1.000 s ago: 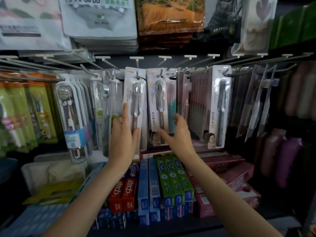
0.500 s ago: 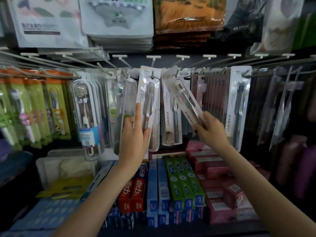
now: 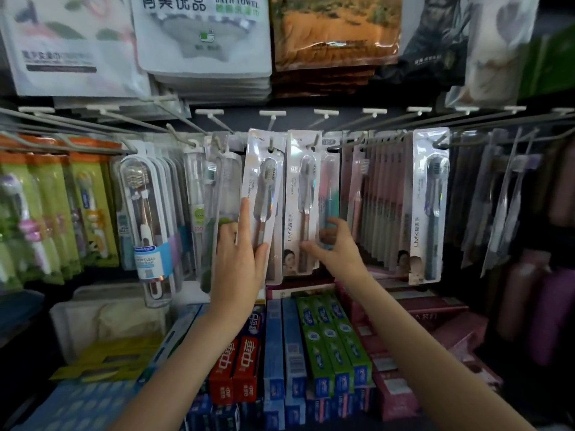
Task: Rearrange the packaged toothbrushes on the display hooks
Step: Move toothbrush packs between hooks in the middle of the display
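Observation:
Two white carded toothbrush packs hang side by side on centre hooks. My left hand holds the lower part of the left pack, forefinger straight up its left edge and thumb on its front, and the pack tilts slightly. My right hand holds the lower right edge of the second pack, thumb on the front, fingers curled behind it by a teal-handled pack. A third white pack with a dark brush hangs further right.
Wire display hooks jut toward me across the row. Clear-cased brushes and green children's packs hang left, pink packs right. Toothpaste boxes fill the shelf below; bath towel bags hang above.
My right hand has brought its pack from a steep tilt back to hanging straight on its hook. My left hand still holds the left pack in much the same spot.

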